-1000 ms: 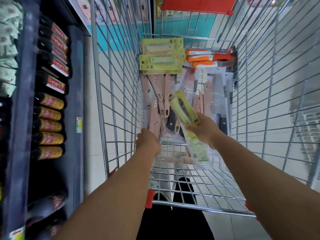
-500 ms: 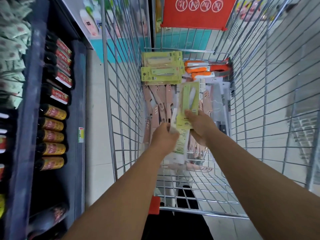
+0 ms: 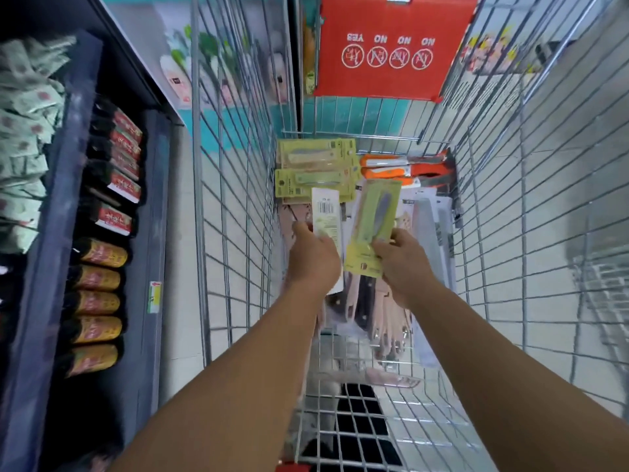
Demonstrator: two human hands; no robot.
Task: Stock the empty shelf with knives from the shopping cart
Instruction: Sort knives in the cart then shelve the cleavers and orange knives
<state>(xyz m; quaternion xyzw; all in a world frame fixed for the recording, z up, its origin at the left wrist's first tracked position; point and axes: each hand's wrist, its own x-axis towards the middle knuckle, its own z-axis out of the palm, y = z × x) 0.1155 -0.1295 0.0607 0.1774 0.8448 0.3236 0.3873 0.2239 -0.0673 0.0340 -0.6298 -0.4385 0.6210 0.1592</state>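
Red cart sign (image 3: pixel 388 49): "YES NO NO NO"; barcode on L-hand (image 3: pixel 315 255) pack (image 3: pixel 326 219).

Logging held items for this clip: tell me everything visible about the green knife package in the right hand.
The green knife package is a flat yellow-green card with a clear blister holding one knife with a grey blade and pale green handle. It is held above the shopping cart, nearly upright and leaning slightly right, face toward the camera. The right hand pinches its lower part, thumb on the front. Small print at the bottom is unreadable.
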